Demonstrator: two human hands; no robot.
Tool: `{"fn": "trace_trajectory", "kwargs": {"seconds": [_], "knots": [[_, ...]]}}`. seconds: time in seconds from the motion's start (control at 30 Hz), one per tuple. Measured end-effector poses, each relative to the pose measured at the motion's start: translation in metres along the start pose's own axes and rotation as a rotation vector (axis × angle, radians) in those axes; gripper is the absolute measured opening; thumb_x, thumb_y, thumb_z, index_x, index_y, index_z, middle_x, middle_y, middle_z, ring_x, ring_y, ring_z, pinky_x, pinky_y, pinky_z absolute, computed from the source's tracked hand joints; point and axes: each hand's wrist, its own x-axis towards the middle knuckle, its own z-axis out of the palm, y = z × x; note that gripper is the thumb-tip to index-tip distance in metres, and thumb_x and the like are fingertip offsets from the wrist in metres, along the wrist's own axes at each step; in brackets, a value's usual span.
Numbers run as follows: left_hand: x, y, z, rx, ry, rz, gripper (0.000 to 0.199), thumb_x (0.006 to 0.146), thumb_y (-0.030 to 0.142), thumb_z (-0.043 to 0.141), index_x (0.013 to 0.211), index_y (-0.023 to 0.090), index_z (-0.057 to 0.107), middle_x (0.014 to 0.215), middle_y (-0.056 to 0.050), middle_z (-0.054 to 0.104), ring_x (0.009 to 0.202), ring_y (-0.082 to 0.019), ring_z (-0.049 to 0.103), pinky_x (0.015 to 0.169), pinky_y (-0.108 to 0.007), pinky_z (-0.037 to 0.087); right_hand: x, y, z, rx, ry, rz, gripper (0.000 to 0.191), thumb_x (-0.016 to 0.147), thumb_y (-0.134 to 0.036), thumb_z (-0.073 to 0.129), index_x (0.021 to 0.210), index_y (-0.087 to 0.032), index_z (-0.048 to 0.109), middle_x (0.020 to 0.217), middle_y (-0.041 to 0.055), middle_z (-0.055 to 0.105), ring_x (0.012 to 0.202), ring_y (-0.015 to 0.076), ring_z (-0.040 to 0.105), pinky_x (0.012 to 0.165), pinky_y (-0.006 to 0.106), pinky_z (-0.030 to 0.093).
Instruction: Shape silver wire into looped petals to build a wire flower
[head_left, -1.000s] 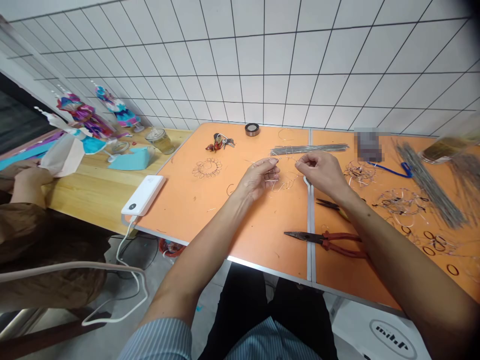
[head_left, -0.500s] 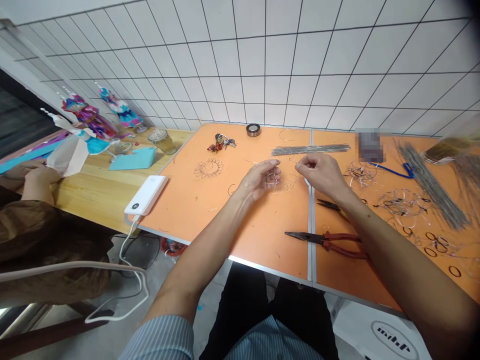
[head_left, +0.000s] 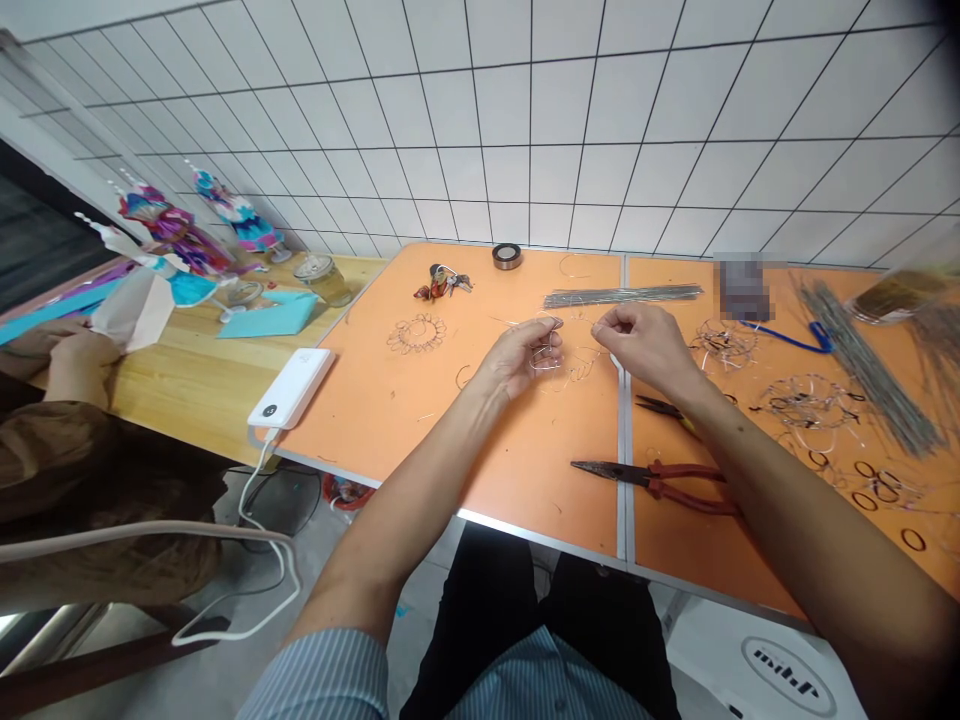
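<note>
Over the orange table [head_left: 517, 500], my left hand [head_left: 523, 355] is closed, thumb against fingers, on a thin bent wire piece [head_left: 580, 366] with small loops. My right hand [head_left: 643, 340] pinches at the right side of this wirework; the exact strand between its fingertips is too fine to make out. Just behind both hands lies a bundle of straight wires [head_left: 622, 296]. A looped wire ring [head_left: 417, 334] rests flat to the left of my left hand. Red-handled long-nose pliers [head_left: 652, 476] lie under my right forearm, with a second pair of pliers [head_left: 660, 406] partly hidden by it.
Wire tangles [head_left: 810, 402], dark rings [head_left: 913, 540] and a longer wire bundle [head_left: 874, 370] lie at right. A tape roll [head_left: 507, 257] and keys [head_left: 444, 283] sit at the back. A white power bank [head_left: 292, 388] is at left, near another person's hands [head_left: 82, 360].
Both hands stay nearly in place, still on the wire piece. The view has shifted slightly; nothing else visibly moved.
</note>
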Motion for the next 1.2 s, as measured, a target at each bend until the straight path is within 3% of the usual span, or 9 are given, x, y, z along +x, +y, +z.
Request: {"fn": "trace_trajectory", "kwargs": {"seconds": [0.17, 0.37, 0.57, 0.97, 1.2], "knots": [[0.0003, -0.0008, -0.0012, -0.007, 0.002, 0.001, 0.012, 0.106, 0.027, 0.076, 0.099, 0.017, 0.078, 0.076, 0.001, 0.073, 0.064, -0.011, 0.068, 0.068, -0.025, 0.052, -0.0004, -0.0004, -0.0008, 0.013, 0.001, -0.007, 0.016, 0.087, -0.027, 0.065, 0.072, -0.024, 0.071, 0.077, 0.0025, 0.075, 0.079, 0.0237, 0.068, 0.074, 0.037, 0.044], [0.0026, -0.0022, -0.0040, 0.000, -0.008, 0.011, 0.012, 0.098, 0.025, 0.087, 0.103, 0.017, 0.080, 0.082, -0.001, 0.077, 0.069, -0.012, 0.070, 0.072, -0.026, 0.056, 0.0006, 0.0006, -0.0040, 0.049, 0.026, 0.013, 0.018, 0.087, -0.030, 0.067, 0.070, -0.024, 0.070, 0.072, 0.0022, 0.072, 0.074, 0.0229, 0.065, 0.072, 0.037, 0.042], [0.0045, -0.0040, -0.0077, 0.026, -0.027, 0.010, 0.007, 0.101, 0.020, 0.082, 0.100, 0.015, 0.079, 0.086, -0.002, 0.079, 0.066, -0.009, 0.071, 0.073, -0.026, 0.059, 0.0011, -0.0011, -0.0067, 0.050, 0.046, 0.063, 0.016, 0.087, -0.026, 0.068, 0.071, -0.023, 0.070, 0.074, 0.0012, 0.073, 0.072, 0.0210, 0.063, 0.073, 0.037, 0.042], [0.0021, -0.0043, -0.0059, 0.036, -0.035, -0.023, 0.015, 0.093, 0.017, 0.092, 0.095, 0.014, 0.077, 0.083, -0.002, 0.079, 0.071, -0.011, 0.071, 0.082, -0.029, 0.063, 0.0036, 0.0026, -0.0063, 0.049, 0.063, 0.058, 0.018, 0.086, -0.025, 0.071, 0.068, -0.023, 0.069, 0.072, 0.0014, 0.072, 0.071, 0.0211, 0.061, 0.071, 0.038, 0.042], [0.0015, -0.0032, -0.0040, 0.011, 0.002, -0.011, 0.009, 0.101, 0.014, 0.081, 0.094, 0.014, 0.075, 0.082, -0.002, 0.078, 0.068, -0.011, 0.070, 0.078, -0.029, 0.063, 0.0022, -0.0004, -0.0065, 0.061, 0.050, 0.067, 0.018, 0.088, -0.027, 0.071, 0.070, -0.023, 0.070, 0.073, 0.0017, 0.073, 0.070, 0.0207, 0.062, 0.073, 0.038, 0.043]]}}
